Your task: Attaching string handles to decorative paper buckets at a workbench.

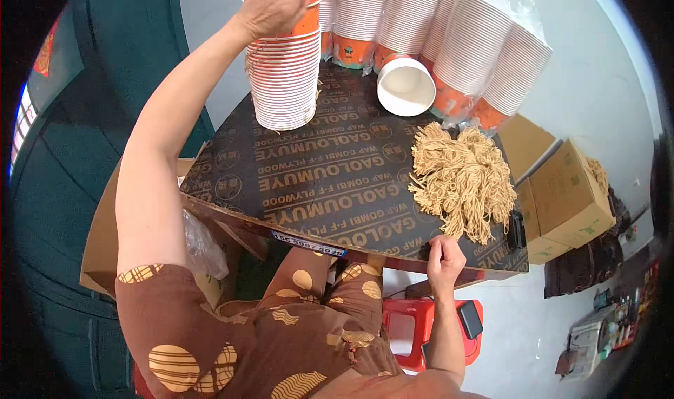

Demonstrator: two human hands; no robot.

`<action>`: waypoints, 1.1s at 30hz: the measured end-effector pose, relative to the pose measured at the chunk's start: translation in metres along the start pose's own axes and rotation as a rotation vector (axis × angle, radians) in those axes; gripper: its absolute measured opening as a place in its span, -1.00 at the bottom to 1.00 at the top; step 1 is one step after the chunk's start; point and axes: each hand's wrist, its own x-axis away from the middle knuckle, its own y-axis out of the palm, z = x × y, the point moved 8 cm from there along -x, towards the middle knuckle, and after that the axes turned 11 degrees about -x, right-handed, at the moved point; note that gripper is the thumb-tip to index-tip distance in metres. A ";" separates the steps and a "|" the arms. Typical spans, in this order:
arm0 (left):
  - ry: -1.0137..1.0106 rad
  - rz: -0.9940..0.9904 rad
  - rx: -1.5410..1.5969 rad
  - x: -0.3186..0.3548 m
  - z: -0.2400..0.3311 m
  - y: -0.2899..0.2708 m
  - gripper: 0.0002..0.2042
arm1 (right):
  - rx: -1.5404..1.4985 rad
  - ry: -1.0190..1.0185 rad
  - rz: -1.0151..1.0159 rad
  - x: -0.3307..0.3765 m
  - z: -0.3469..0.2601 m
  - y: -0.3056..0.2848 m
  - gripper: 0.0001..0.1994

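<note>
My left hand (277,7) is closed at an orange paper cup (307,25) atop a tall stack of white-rimmed cups (286,83), its fingers curled against the cup. The picture's upper edge cuts off the top of that stack. Some tan strands cling to its sides. My right hand (447,262) makes a fist at the table's near edge, with nothing showing in it. Just beyond the fist lies a pile of tan, yarn-like strands (463,178). One loose white cup (406,88) is tipped on its side, its mouth facing me.
Several plastic-wrapped cup stacks (470,41) line the back of the dark plywood table (337,167). Cardboard boxes (569,195) stand on the right, and another box (105,237) is at the left. A red stool (404,329) with a dark phone-like object (470,319) is below the table.
</note>
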 end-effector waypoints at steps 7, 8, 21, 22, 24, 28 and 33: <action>-0.584 0.225 0.253 0.014 -0.069 -0.002 -0.44 | -0.002 0.003 -0.009 -0.002 -0.003 0.001 -0.93; -0.607 0.319 0.756 0.012 -0.075 0.002 -0.43 | 0.000 0.005 -0.009 -0.001 -0.002 0.001 -0.93; -0.303 0.084 0.684 0.027 -0.081 0.029 -0.75 | 0.018 0.011 -0.014 0.000 0.000 0.004 -0.93; -0.279 -0.097 0.335 0.023 -0.076 0.040 -0.76 | 0.031 0.011 -0.012 0.000 0.000 0.004 -0.93; -0.249 -0.272 -0.017 0.023 -0.075 0.050 -0.77 | 0.035 0.008 -0.010 0.000 -0.001 0.002 -0.93; -0.498 -0.282 0.149 0.050 -0.104 0.070 -0.69 | 0.025 -0.006 -0.021 -0.001 -0.003 0.005 -0.93; -0.767 -0.300 0.378 0.056 -0.112 0.071 -0.51 | 0.025 -0.016 -0.020 0.000 -0.001 0.002 -0.93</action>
